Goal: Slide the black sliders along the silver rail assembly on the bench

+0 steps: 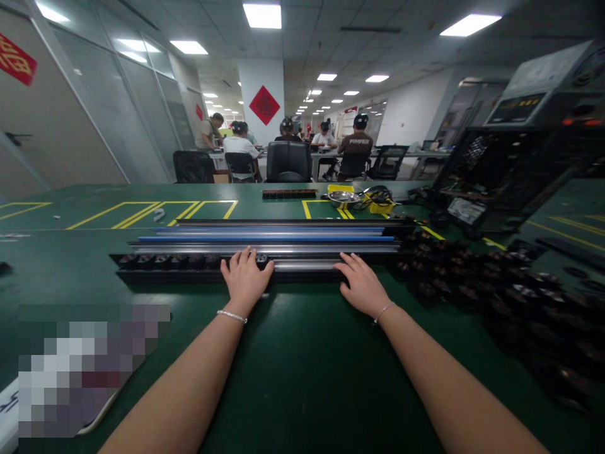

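While both hands are laid across it, the front black rail (155, 277) is set lengthwise on the green table (302, 378). Its left part is lined with a row of small dark round-faced pieces (161, 259); toward its right half a silver strip (305, 267) is exposed. The row's right end is partly covered by the left hand (246, 280), with one piece showing beside its index finger. Farther right, the rail is touched by the right hand (363, 287), its fingers spread. Neither hand is clenched; whether the rail is truly gripped cannot be told. The step in hand is judged to be the lining-up of pieces along the rail; a next move would call for the rail to be steadied while the row is kept square. Just behind the rail, a blue strip (269, 239) is laid parallel. Beyond its right end, loose black parts (501, 284) are heaped, with an opened computer case (477, 180) behind them. Well behind the rail, a metal bowl (344, 200) is placed.
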